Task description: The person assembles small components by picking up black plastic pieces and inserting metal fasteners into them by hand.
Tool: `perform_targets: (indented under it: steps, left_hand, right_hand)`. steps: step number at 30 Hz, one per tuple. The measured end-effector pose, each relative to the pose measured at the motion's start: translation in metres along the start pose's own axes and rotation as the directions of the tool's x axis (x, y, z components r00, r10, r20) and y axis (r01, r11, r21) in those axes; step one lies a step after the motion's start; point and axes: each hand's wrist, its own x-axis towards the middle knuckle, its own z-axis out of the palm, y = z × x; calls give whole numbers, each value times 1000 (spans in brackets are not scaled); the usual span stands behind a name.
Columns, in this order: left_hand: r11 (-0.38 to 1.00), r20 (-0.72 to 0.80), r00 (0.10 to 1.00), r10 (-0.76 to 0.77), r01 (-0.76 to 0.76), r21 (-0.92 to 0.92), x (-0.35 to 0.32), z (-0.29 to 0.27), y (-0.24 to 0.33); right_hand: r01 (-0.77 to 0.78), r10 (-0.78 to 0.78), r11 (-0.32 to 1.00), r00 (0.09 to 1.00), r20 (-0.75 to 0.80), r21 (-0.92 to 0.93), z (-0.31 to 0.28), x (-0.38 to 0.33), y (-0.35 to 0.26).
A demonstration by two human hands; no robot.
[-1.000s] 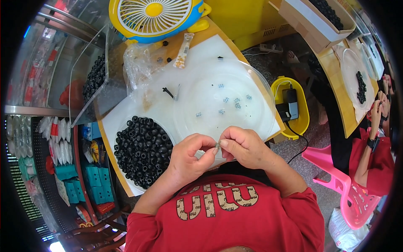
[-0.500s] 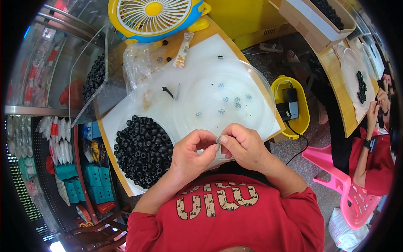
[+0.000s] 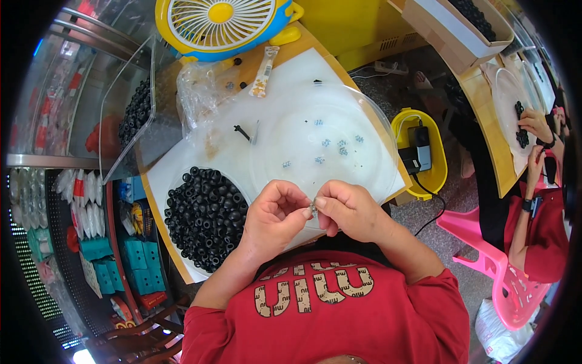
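My left hand point(image 3: 276, 215) and my right hand point(image 3: 345, 209) meet at the near edge of a clear round tray point(image 3: 364, 176). Thumb and forefinger of each pinch a tiny greyish piece point(image 3: 313, 207), too small to name and partly covered by the fingertips. On the tray beyond my hands lie several small clusters of bluish bits point(image 3: 342, 147). Left of my left hand, a heap of black ring-shaped parts point(image 3: 206, 218) fills a round dish, and my left forearm passes close to its right side.
A yellow and blue fan point(image 3: 221, 15) stands at the back. Near it lie a crumpled plastic bag point(image 3: 200, 100), a slim wrapper point(image 3: 265, 71) and a small black stick part point(image 3: 242, 131). A yellow bin point(image 3: 439, 176) stands right of the table. A co-worker's hand point(image 3: 536, 124) works at another table.
My hands stay together around the tiny piece; the left fingers have shifted slightly and curled differently. At the other table, the co-worker's hand has moved onto the black parts.
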Motion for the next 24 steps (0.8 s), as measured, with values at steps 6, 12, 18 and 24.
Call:
perform_targets:
  steps: [6, 12, 18, 24]
  left_hand:
    - [997, -34, 998, -61, 59, -45, 3, -2, 4]
    - [955, -24, 981, -191, 180, -237, 6, -5, 6]
    - [968, -52, 983, -175, 163, -191, 4, 0, 5]
    - [1000, -72, 997, -27, 26, -17, -1, 2, 0]
  right_hand:
    - [-31, 28, 992, 999, 27, 120, -3, 1, 1]
    - [535, -675, 610, 737, -31, -585, 6, 5, 13]
    - [544, -727, 474, 686, 42, -693, 8, 4, 18]
    - [338, -409, 817, 911, -55, -468, 6, 0, 9]
